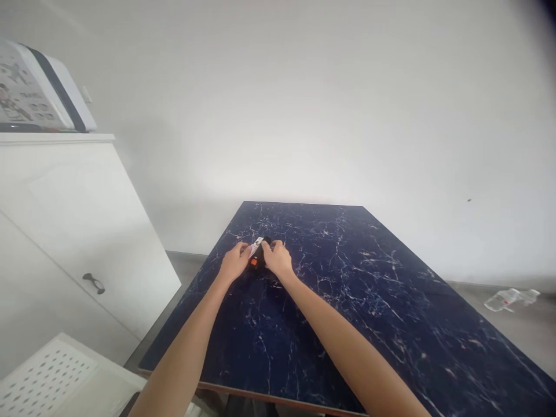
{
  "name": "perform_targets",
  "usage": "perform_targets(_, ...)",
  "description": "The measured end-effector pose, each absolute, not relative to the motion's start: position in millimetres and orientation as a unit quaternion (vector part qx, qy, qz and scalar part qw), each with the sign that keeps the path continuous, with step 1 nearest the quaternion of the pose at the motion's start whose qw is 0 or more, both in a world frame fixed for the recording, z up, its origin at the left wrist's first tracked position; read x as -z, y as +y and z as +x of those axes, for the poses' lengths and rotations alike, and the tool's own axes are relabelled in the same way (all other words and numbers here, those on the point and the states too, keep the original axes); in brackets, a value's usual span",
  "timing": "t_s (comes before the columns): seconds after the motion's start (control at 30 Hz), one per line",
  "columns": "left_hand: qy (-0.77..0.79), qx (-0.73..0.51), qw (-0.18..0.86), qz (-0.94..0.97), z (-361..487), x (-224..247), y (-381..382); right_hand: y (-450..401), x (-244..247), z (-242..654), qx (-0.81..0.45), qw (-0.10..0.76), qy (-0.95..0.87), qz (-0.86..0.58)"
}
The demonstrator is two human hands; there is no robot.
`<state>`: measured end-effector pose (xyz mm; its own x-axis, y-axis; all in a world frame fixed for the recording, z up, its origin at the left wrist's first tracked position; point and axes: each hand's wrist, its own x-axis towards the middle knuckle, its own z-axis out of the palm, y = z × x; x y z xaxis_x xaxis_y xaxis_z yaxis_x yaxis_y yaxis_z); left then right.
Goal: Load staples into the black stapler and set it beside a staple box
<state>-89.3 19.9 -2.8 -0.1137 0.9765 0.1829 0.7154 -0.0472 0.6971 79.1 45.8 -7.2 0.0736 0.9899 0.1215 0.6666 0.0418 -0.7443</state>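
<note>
Both hands meet over a small black object (260, 255) with an orange patch and a white printed strip (256, 245) along its left side. Its exact kind I cannot make out. From the left, my left hand (235, 259) pinches the object at the white strip, fingers closed. My right hand (277, 258) grips the black part from the right, its thumb near the top end. The fingers hide much of the object, which is at or just above the dark blue marbled table (347, 278).
A white cabinet (65, 202) with a dark handle stands to the left, with a printed white case (39, 87) on top. A perforated white piece (47, 376) is at lower left. Clear plastic bottles (506, 299) lie on the floor at right. A pale wall (304, 116) rises behind the table.
</note>
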Motion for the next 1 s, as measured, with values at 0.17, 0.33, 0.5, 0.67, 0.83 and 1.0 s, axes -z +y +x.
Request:
perform_targets(0.17, 0.540, -0.296, 0.353, 0.704, -120, -10, 18, 65, 21, 102, -0.254, 0.360, -0.675, -0.592)
perform_targets(0.33, 0.526, -0.289, 0.391, 0.698, -124, -14, 17, 79, 27, 111, -0.342, 0.360, -0.694, -0.522)
perform_targets(0.5, 0.534, -0.288, 0.409, 0.681, -124, -9, 23, 101, 30, 120, -0.473, 0.381, -0.637, -0.476)
perform_targets(0.67, 0.545, -0.289, 0.404, 0.676, -125, -7, 24, 120, 37, 118, -0.436, 0.388, -0.639, -0.501)
perform_targets(0.83, 0.551, -0.269, 0.401, 0.680, -123, -14, 19, 126, 39, 123, -0.352, 0.401, -0.638, -0.555)
perform_targets(1.0, 0.576, -0.258, 0.374, 0.680, -122, -17, 19, 121, 28, 148, -0.281, 0.392, -0.707, -0.517)
